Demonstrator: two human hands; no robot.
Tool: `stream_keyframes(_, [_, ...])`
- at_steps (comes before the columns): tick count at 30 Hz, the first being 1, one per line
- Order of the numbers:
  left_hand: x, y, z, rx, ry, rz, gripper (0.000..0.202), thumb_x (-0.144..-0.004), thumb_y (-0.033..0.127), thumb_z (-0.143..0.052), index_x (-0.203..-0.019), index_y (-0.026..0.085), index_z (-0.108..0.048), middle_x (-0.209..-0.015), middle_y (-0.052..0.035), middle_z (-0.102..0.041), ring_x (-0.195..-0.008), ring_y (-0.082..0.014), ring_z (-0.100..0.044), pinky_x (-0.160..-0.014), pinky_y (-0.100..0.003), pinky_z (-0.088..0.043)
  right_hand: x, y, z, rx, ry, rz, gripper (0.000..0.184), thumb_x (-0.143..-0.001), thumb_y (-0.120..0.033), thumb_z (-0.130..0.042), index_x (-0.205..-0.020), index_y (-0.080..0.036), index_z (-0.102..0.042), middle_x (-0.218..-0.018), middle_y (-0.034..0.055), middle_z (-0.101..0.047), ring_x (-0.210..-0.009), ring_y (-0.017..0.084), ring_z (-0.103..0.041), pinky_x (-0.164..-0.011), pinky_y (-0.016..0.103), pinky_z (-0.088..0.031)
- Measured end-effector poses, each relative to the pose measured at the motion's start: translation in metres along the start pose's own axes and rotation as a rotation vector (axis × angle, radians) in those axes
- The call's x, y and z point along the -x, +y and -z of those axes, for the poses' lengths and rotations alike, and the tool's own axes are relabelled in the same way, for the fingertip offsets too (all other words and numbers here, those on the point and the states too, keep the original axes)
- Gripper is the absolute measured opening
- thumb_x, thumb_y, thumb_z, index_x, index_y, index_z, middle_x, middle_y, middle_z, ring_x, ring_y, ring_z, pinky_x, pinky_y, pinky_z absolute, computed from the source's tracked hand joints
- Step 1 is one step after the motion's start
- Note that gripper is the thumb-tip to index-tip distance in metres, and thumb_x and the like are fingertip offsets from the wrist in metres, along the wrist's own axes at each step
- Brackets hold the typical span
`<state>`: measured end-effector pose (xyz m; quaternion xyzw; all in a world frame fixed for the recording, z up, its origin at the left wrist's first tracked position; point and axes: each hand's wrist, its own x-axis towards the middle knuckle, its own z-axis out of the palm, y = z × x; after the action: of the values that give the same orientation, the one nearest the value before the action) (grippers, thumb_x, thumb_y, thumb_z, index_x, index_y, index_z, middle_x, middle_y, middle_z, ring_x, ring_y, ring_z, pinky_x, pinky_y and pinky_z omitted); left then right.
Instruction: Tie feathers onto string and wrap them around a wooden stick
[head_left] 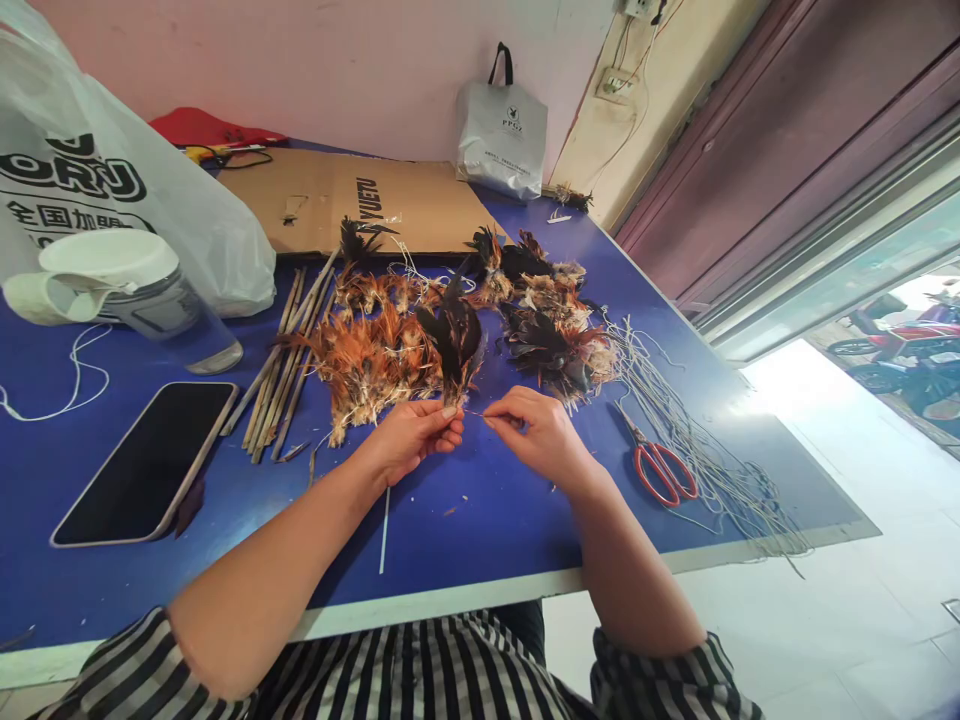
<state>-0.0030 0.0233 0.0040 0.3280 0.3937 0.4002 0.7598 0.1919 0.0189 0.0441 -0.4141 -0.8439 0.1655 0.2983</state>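
Note:
My left hand (424, 436) is closed on the base of a bunch of dark feathers (454, 345), which stands upright from the fingertips. A short way to the right, my right hand (536, 432) pinches a thin reddish thread (474, 413) that runs across to the feather base. Behind my left hand lies a spread of orange-brown feather bunches (375, 365). Black and brown feather bunches (555, 345) lie beyond my right hand. Red-handled scissors (664, 473) rest to the right, beside a loose bundle of pale strings (690, 430).
Several thin sticks (281, 370) lie left of the feathers. A phone (146, 465), a clear bottle (169, 315) and a white plastic bag (187, 220) occupy the left side. Flat cardboard (315, 200) and a silver bag (501, 140) are at the back. The table's front edge (450, 600) runs below my forearms.

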Motion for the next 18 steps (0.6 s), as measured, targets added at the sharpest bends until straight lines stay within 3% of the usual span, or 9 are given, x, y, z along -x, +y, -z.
stream_keyframes(5, [0.001, -0.006, -0.006, -0.361, 0.020, -0.066, 0.017, -0.075, 0.024, -0.058, -0.064, 0.011, -0.058, -0.055, 0.0006, -0.055, -0.045, -0.0070, -0.052, -0.042, -0.017, -0.043, 0.001, -0.020, -0.001, 0.225, -0.104, 0.162, 0.019, -0.088, -0.020, -0.045, -0.084, -0.017, -0.063, -0.078, 0.0064, -0.057, -0.078, 0.017, -0.051, -0.071, 0.029, -0.040])
stream_keyframes(8, [0.005, -0.014, -0.008, -0.631, -0.053, -0.074, 0.021, -0.077, 0.023, -0.051, -0.057, 0.015, -0.051, -0.050, 0.0028, -0.050, -0.042, -0.0081, -0.049, -0.041, -0.019, -0.042, -0.001, -0.032, -0.002, 0.383, -0.190, 0.278, 0.021, -0.088, -0.018, -0.043, -0.082, -0.016, -0.063, -0.077, 0.0066, -0.056, -0.075, 0.017, -0.047, -0.068, 0.029, -0.037])
stream_keyframes(11, [0.011, -0.019, -0.010, -0.849, -0.136, -0.104, 0.022, -0.079, 0.026, -0.048, -0.059, 0.016, -0.050, -0.051, 0.0030, -0.049, -0.043, -0.0093, -0.049, -0.042, -0.020, -0.040, -0.006, -0.037, 0.001, 0.486, -0.270, 0.302, 0.023, -0.089, -0.019, -0.044, -0.075, -0.015, -0.062, -0.076, 0.0067, -0.056, -0.073, 0.017, -0.045, -0.064, 0.029, -0.034])
stream_keyframes(14, [0.016, -0.016, -0.013, -0.995, -0.250, -0.189, 0.026, -0.083, 0.030, -0.043, -0.064, 0.016, -0.052, -0.053, 0.0021, -0.050, -0.047, -0.0098, -0.049, -0.046, -0.020, -0.038, -0.013, -0.031, 0.007, 0.443, -0.359, 0.230, 0.022, -0.087, -0.021, -0.048, -0.074, -0.014, -0.065, -0.076, 0.0068, -0.057, -0.076, 0.016, -0.047, -0.065, 0.028, -0.034])
stream_keyframes(18, [0.023, -0.007, -0.019, -1.107, -0.425, -0.393, 0.025, -0.086, 0.025, -0.041, -0.069, 0.016, -0.058, -0.063, -0.0001, -0.054, -0.058, -0.0102, -0.051, -0.057, -0.020, -0.038, -0.024, -0.008, 0.019, 0.128, -0.513, 0.134, 0.012, -0.080, -0.018, -0.057, -0.075, -0.015, -0.067, -0.076, 0.0037, -0.061, -0.075, 0.013, -0.053, -0.070, 0.025, -0.038])
